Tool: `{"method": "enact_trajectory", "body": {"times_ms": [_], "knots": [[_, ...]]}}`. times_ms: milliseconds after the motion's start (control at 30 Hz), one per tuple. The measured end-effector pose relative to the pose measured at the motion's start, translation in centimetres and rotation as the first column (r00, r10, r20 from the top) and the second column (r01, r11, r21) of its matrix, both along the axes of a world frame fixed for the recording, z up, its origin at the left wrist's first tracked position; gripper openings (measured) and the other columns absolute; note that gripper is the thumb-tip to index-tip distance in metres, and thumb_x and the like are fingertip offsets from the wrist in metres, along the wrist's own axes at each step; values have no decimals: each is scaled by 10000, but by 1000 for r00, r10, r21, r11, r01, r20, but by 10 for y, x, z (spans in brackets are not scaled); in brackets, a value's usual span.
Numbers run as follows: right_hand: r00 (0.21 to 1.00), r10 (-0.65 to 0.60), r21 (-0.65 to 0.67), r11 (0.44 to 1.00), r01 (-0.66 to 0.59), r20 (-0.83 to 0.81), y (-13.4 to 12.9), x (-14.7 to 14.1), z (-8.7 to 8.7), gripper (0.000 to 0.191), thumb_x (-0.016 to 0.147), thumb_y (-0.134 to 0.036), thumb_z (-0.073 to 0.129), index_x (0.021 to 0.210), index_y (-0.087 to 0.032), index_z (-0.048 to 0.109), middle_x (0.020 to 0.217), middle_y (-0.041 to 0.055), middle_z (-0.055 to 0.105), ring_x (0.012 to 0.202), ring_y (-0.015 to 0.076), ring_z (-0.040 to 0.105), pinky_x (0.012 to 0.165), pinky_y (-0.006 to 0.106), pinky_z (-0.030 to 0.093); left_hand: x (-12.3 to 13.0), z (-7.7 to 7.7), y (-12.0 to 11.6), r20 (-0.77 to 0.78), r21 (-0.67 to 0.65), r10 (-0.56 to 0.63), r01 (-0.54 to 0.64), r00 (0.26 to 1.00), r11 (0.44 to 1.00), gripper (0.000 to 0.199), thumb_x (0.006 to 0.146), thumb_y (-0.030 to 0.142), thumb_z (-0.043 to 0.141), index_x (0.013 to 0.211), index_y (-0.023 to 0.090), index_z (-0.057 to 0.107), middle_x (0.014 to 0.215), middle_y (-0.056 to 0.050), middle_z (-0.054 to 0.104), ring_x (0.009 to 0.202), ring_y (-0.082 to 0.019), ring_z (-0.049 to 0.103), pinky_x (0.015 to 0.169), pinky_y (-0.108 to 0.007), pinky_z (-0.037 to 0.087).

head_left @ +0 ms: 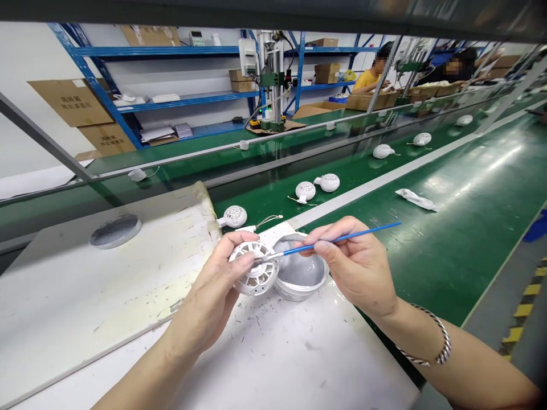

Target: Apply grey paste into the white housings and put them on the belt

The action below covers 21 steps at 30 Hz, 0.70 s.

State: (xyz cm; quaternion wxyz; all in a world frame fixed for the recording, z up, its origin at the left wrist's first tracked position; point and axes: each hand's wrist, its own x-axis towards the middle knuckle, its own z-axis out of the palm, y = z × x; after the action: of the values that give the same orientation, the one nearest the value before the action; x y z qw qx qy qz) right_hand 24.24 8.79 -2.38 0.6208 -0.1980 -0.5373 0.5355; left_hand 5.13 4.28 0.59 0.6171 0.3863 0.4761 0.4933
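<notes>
You have a round white vented housing (pixel 254 267) held in your left hand (pixel 213 293) above the work board, with your fingers curled around its edge and your thumb lying across its slotted face, so that hand is closed on it. Your right hand (pixel 354 265) pinches a thin blue-handled paintbrush (pixel 337 239) between thumb and forefinger, with the other fingers loosely curled, and the brush's metal end touches the housing's slotted face. Just beside the housing, under the brush, sits a small white bowl (pixel 301 270) coated inside with grey paint. A twisted silver bangle (pixel 431 341) circles your right wrist. The white work board (pixel 299 353) beneath your hands is speckled with grey, and a scuffed white panel (pixel 77 285) to your left carries a round grey disc (pixel 115 230). Beyond, more white housings (pixel 322 185) with thin wires sit along the green conveyor belt (pixel 448 256), near a plastic packet (pixel 416 199). Farther off stand blue shelves (pixel 158 51) and a co-worker in a yellow top (pixel 367 80).
</notes>
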Motion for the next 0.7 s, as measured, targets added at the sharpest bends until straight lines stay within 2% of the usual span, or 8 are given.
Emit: {"method": "enact_trajectory", "body": {"times_ms": [200,367,467,533,600,633,700], "knots": [[999,-36,38,999,35,31,-1,0,0,107,861,-153,700,855,-243,642,871,-26,758,830,155,755,764,287,648,-2,-2,1,26,4,-4,4,1000,1000,335,779,272,730,1068,260,559,851,35,606,703,-85,542,610,-153,407],[995,-56,43,998,53,78,1,8,5,104,875,-173,690,858,-270,658,858,-29,742,823,151,744,781,319,644,-5,-6,4,48,19,-18,17,999,1000,346,781,239,735,1081,259,564,870,31,622,699,-94,566,618,-170,444],[984,-169,138,977,161,56,4,17,9,102,885,-186,679,885,-289,675,860,-26,729,825,154,737,779,327,642,-7,-7,4,56,33,18,-19,998,999,355,753,232,750,1059,262,573,863,27,623,678,-107,569,597,-186,448],[944,-325,312,904,293,55,6,22,8,166,881,-153,671,934,-309,695,869,-21,730,835,163,733,800,343,639,-8,-6,2,54,45,10,-12,999,999,364,741,239,762,1051,267,573,868,22,622,679,-114,570,594,-194,448],[881,-461,571,754,326,106,5,24,7,279,868,-98,655,1035,-317,705,935,4,740,882,183,732,821,356,637,-7,-6,-1,32,58,-18,16,999,998,351,760,257,755,1058,273,571,892,13,620,698,-119,563,610,-202,444],[849,-508,689,668,282,144,3,25,7,319,867,-81,638,1082,-309,701,974,22,741,920,195,730,826,359,637,-6,-6,-3,11,65,-35,34,999,997,346,773,272,747,1069,278,568,910,7,619,717,-124,557,623,-206,442],[787,-571,851,512,116,235,-1,24,7,325,872,-71,605,1110,-271,698,1016,51,737,987,206,722,844,345,635,-4,-6,-7,-42,77,-61,64,997,995,349,788,316,737,1090,287,564,946,-5,611,767,-138,539,646,-215,432]]}}
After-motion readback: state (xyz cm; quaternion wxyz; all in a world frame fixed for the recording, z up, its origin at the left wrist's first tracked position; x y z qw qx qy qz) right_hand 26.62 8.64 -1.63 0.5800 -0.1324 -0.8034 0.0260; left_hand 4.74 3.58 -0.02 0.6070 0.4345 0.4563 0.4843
